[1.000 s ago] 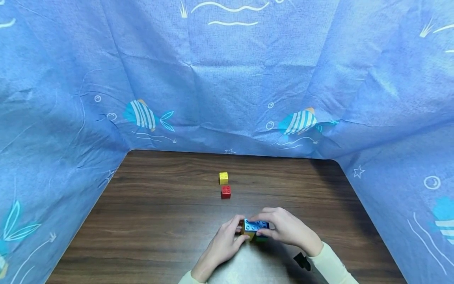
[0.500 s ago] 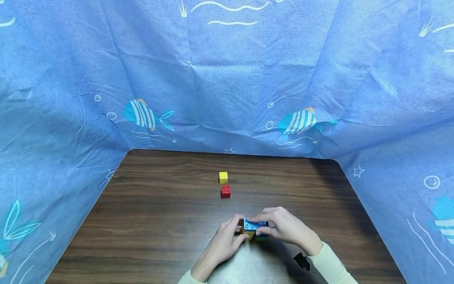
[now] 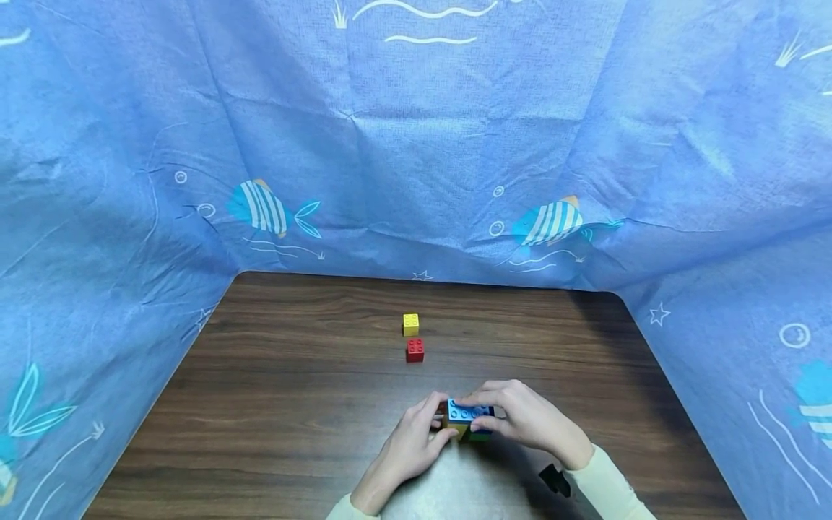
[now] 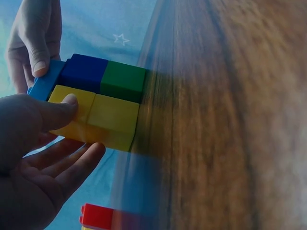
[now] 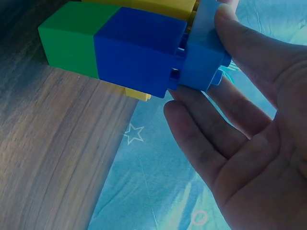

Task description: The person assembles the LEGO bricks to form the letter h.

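A light blue building brick [image 3: 458, 414] lies across the top of two side-by-side stacks. One stack is two yellow bricks [image 4: 115, 115]; the other is a dark blue brick [image 5: 136, 50] over a green brick [image 5: 72, 40]. My left hand [image 3: 412, 442] grips the yellow stack, thumb on the near face. With thumb and fingers my right hand [image 3: 529, 417] holds the light blue brick at its right part. In the right wrist view a narrow gap with studs shows between the light blue and dark blue bricks.
Beyond the hands, a red brick [image 3: 414, 352] stands on the brown wooden table [image 3: 292, 404], with a yellow brick [image 3: 410, 325] just behind it. A blue fish-print cloth [image 3: 416, 159] surrounds the table's back and sides. Something small and black [image 3: 555, 479] is at the right wrist.
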Tool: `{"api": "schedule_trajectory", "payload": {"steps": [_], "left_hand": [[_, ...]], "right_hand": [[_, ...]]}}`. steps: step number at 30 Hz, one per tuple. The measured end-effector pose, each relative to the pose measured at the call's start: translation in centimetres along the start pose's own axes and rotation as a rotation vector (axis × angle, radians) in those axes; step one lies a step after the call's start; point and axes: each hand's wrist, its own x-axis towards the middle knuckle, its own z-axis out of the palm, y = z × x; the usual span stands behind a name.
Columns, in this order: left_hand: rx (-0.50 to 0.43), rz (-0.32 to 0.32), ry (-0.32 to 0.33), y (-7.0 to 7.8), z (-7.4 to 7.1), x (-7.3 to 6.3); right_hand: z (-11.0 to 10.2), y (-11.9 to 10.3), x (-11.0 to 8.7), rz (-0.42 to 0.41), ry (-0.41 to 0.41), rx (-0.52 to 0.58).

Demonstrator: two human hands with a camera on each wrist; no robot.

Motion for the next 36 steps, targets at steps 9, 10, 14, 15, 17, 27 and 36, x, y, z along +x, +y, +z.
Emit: {"api": "schedule_trajectory", "payload": {"steps": [9, 10, 14, 15, 17, 27, 36], "left_hand": [[0.02, 0.008, 0.01, 0.1, 0.0, 0.1], [0.023, 0.009, 0.011, 0.2, 0.1, 0.1], [0.03, 0.015, 0.011, 0.1, 0.1, 0.0], [0.035, 0.019, 0.011, 0.1, 0.1, 0.0], [0.036, 0.024, 0.006, 0.0, 0.0, 0.0], [0.024, 0.031, -0.011, 0.2, -0.2, 0.0], [0.028, 0.028, -0.01, 0.2, -0.1, 0.1]], "right_hand": [[0.1, 0.2, -0.1, -0.021, 0.027, 0.014], [0.2, 0.2, -0.1, -0.025, 0.034, 0.016], [0.4, 0.3, 0.0, -0.049, 0.063, -0.001], [0.4, 0.3, 0.0, -0.051, 0.069, -0.007], [0.5, 0.2, 0.0, -0.051, 0.076, -0.019], [0.4, -1.0, 0.2, -0.005, 0.077, -0.074], [-0.1, -1.2, 0.2, -0.009, 0.037, -0.116]]}}
